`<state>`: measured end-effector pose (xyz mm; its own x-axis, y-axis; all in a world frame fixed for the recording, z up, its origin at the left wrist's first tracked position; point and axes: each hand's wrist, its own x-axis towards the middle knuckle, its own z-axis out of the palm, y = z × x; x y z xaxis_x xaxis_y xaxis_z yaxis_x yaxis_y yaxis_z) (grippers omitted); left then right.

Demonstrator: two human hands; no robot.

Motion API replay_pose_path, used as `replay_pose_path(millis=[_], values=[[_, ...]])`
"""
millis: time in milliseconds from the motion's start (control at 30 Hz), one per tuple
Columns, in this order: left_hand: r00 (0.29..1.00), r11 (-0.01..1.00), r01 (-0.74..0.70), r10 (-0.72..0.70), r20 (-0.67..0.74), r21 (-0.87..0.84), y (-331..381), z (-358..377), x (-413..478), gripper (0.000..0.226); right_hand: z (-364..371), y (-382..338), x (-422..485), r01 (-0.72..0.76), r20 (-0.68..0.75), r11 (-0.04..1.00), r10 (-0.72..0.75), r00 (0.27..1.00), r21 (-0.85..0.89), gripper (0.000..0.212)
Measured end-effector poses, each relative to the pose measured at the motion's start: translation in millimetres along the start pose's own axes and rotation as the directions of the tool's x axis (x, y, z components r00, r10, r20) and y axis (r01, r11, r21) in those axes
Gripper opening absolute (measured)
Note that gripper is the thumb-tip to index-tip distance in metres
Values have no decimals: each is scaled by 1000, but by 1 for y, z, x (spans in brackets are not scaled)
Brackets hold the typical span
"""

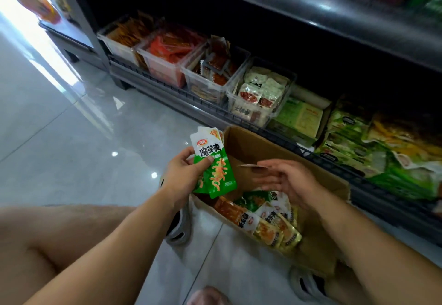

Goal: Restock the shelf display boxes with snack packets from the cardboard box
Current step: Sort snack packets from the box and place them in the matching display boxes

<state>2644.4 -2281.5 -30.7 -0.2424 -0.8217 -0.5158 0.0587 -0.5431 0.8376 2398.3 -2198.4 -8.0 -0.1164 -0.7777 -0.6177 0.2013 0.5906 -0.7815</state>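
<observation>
Over the cardboard box (251, 144) holding mixed snack packets (265, 218), left hand (184, 173) pinches green packets (215, 173); right hand (291, 182) hovers, fingers loosely apart.

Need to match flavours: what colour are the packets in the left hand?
Green packets, white tops, orange food print; head view.

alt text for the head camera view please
A person's left hand grips green snack packets beside an open cardboard box of loose packets on the floor, the right hand open over it. Clear display boxes of snacks line the low shelf behind.
</observation>
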Motion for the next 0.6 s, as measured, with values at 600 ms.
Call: replay_pose_path(millis=[600], values=[[948,998,51,-43,315,-19,4,31,-33,27,38,-23,-32,109,-304,969,-175,937,-221,21]])
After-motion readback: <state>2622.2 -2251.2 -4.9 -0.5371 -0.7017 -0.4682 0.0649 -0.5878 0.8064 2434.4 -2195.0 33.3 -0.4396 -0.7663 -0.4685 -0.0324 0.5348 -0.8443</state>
